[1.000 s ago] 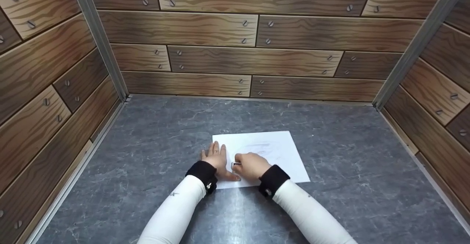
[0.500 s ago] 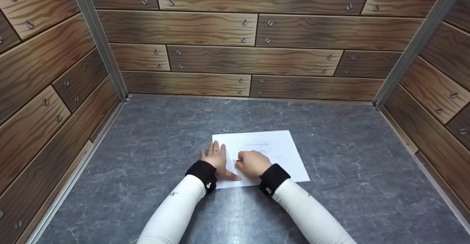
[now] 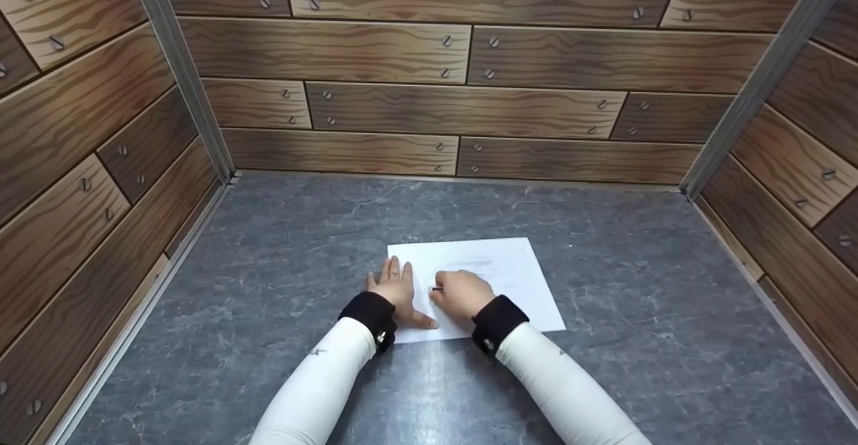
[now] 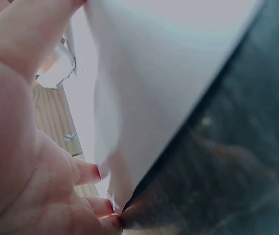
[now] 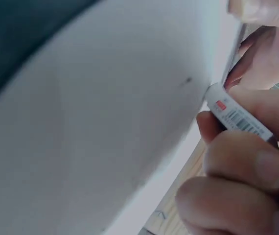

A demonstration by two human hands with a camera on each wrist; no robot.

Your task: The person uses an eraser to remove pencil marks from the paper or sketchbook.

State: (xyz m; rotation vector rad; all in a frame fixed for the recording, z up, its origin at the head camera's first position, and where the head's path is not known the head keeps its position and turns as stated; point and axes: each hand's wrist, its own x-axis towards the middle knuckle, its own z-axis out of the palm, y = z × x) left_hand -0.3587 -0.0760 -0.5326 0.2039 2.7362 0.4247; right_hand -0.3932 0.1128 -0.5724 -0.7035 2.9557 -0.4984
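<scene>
A white sheet of paper lies on the grey tabletop, with faint grey streaks near its middle. My left hand rests on the sheet's left side, fingers spread and thumb stretched toward the right hand. Over the paper, my right hand grips an eraser in its curled fingers. The eraser has a pale sleeve with a barcode and a small red label. Its white end meets the paper in the right wrist view, and a small dark mark shows close by.
Wood-patterned panels wall in the back and both sides, with grey metal posts at the corners. The grey tabletop stretches around the paper on all sides. Each wrist wears a black band.
My right hand has shifted slightly away from me over the paper with the eraser. The grey streaks beyond it look fainter. My left hand has stayed in place.
</scene>
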